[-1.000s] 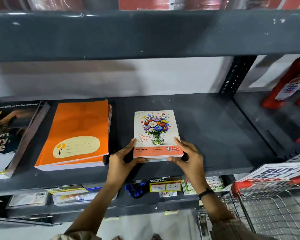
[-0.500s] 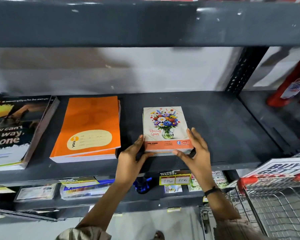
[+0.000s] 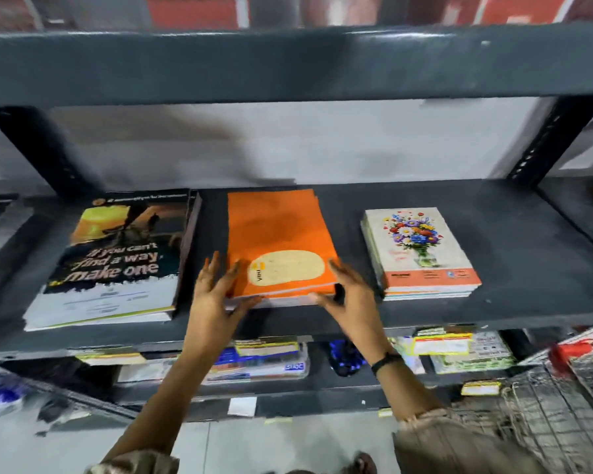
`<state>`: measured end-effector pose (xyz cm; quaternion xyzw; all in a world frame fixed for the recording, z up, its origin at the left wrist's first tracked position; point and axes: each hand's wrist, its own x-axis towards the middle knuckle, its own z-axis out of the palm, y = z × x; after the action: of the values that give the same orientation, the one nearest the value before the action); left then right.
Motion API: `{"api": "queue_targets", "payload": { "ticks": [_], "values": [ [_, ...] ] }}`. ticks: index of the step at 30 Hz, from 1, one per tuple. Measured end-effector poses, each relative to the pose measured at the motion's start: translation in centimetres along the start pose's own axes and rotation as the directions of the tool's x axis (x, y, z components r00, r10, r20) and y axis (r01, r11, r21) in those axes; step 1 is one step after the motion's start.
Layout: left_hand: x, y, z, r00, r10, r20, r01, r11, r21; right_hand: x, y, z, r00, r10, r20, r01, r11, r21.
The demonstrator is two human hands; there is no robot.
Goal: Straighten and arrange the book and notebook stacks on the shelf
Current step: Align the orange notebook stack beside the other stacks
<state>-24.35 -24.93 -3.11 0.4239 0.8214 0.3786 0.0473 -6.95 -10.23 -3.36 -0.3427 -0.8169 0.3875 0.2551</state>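
Three stacks lay flat on the dark grey metal shelf (image 3: 493, 302). The left hand (image 3: 213, 295) and the right hand (image 3: 348, 295) flanked the near corners of the middle stack of orange-covered notebooks (image 3: 274, 230), whose top cover bore a cream oval label near its front edge. The left hand's fingers (image 3: 210, 268) were spread apart and pointed up along the stack's left side, the thumb lying against the near left corner; the palm was open, clamped on nothing. The right hand's fingers (image 3: 336, 265) were likewise apart, reaching over the near right corner, with the thumb extended along the stack's front edge (motion blur made the exact contact hard to judge). Just beyond the left hand's outer side lay a stack of dark poster-covered books with white lettering (image 3: 117, 258), its near edge closer to the shelf lip than the fingertips were. Outward of the right hand, apart from it, sat a smaller stack of notebooks with a flower-vase cover and an orange lower band (image 3: 421, 251), untouched. A black band (image 3: 386, 359) circled the right wrist. Below the wrists, a lower shelf (image 3: 322, 384) carried packaged stationery, blurred. A red-handled wire trolley (image 3: 562, 405) stood beside the right forearm.
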Motion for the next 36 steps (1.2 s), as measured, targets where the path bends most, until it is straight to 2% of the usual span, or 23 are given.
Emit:
{"api": "queue_targets", "payload": {
  "ticks": [2,7,12,16,18,21,23,25,27,28,29,31,34,35,36],
  "values": [
    [0.5,-1.2,-0.7,0.996,-0.023,0.087,0.03,0.996,-0.079,-0.2,-0.2,0.8,0.999,0.032,-0.042,-0.03,0.998,0.049],
    [1.1,-2.5,-2.0,0.994,0.045,0.096,-0.029,0.986,-0.165,-1.2,-0.6,2.0,0.988,0.052,-0.146,-0.046,0.998,0.048],
    [1.0,-3.1,-2.7,0.987,0.07,0.144,-0.04,0.978,-0.203,-1.6,-0.9,2.7,0.975,0.038,-0.217,-0.048,0.998,-0.042],
    [0.8,-2.9,-2.9,0.985,0.054,0.162,-0.015,0.973,-0.23,-1.6,-1.2,2.1,0.985,0.04,-0.17,-0.054,0.996,-0.078],
    [0.6,-2.7,-3.2,0.982,0.052,0.182,-0.014,0.979,-0.205,-1.7,-1.6,1.9,0.988,0.022,-0.154,-0.049,0.983,-0.175],
    [0.0,-2.9,-5.0,0.989,0.138,0.046,-0.131,0.984,-0.118,-2.0,-3.5,2.7,0.945,-0.149,-0.292,0.033,0.93,-0.367],
    [-0.6,-3.6,-7.4,0.974,0.193,-0.116,-0.197,0.98,-0.024,-2.2,-6.4,4.4,0.9,-0.245,-0.36,0.131,0.941,-0.312],
    [-1.1,-4.8,-10.3,0.947,0.227,-0.228,-0.214,0.973,0.083,-2.2,-9.4,6.7,0.905,-0.296,-0.306,0.254,0.952,-0.168],
    [-1.2,-6.8,-13.4,0.935,0.24,-0.263,-0.187,0.96,0.21,-1.8,-12.1,9.5,0.933,-0.341,-0.114,0.333,0.94,-0.08],
    [-1.3,-8.2,-14.8,0.949,0.203,-0.243,-0.135,0.954,0.267,-1.6,-13.3,11.0,0.941,-0.338,0.016,0.338,0.938,-0.07],
    [-1.2,-10.3,-15.8,0.968,0.135,-0.213,-0.062,0.945,0.32,-1.5,-14.2,12.4,0.941,-0.311,0.133,0.324,0.941,-0.092],
    [-0.8,-14.4,-17.7,0.993,-0.055,-0.103,0.089,0.927,0.363,-0.9,-15.3,14.7,0.938,-0.232,0.258,0.281,0.945,-0.169],
    [-0.1,-17.5,-19.5,0.948,-0.305,0.094,0.253,0.897,0.363,0.0,-15.9,16.4,0.936,-0.133,0.326,0.228,0.935,-0.273],
    [0.4,-17.5,-19.4,0.937,-0.315,0.149,0.255,0.912,0.321,0.2,-15.9,16.4,0.936,-0.115,0.333,0.222,0.927,-0.303],
    [0.8,-17.6,-19.3,0.934,-0.327,0.143,0.282,0.922,0.265,0.3,-16.0,16.6,0.936,-0.104,0.336,0.22,0.919,-0.328]
  ]
}}
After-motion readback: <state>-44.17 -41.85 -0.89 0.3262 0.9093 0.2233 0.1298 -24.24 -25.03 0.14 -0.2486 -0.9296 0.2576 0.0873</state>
